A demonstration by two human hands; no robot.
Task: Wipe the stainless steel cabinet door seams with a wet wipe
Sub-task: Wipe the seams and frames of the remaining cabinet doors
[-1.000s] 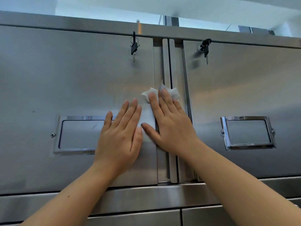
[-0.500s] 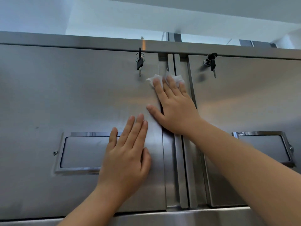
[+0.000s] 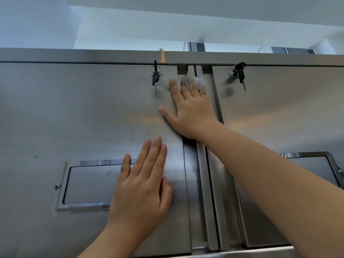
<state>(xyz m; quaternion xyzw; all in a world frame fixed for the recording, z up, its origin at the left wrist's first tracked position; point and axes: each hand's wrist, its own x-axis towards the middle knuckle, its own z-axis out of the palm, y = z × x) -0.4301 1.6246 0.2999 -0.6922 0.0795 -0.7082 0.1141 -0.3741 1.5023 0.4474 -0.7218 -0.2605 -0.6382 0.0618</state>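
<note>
**Wipe at top of centre seam**

Our right hand (image 3: pixel 191 110) lies flat with straight, slightly spread fingers. It presses the wet wipe (image 3: pixel 200 81) onto the top of the seam (image 3: pixel 202 192) between the left door (image 3: pixel 74 118) and the right door (image 3: pixel 279 108). The wipe shows only as blurred white edges past the fingertips. Our left hand (image 3: pixel 141 190) is flat on the left door, fingers together, partly over the recessed handle (image 3: pixel 87 183). The left key (image 3: pixel 155 77) hangs just beside the wipe; the right key (image 3: pixel 241 75) hangs on the right door.
</note>
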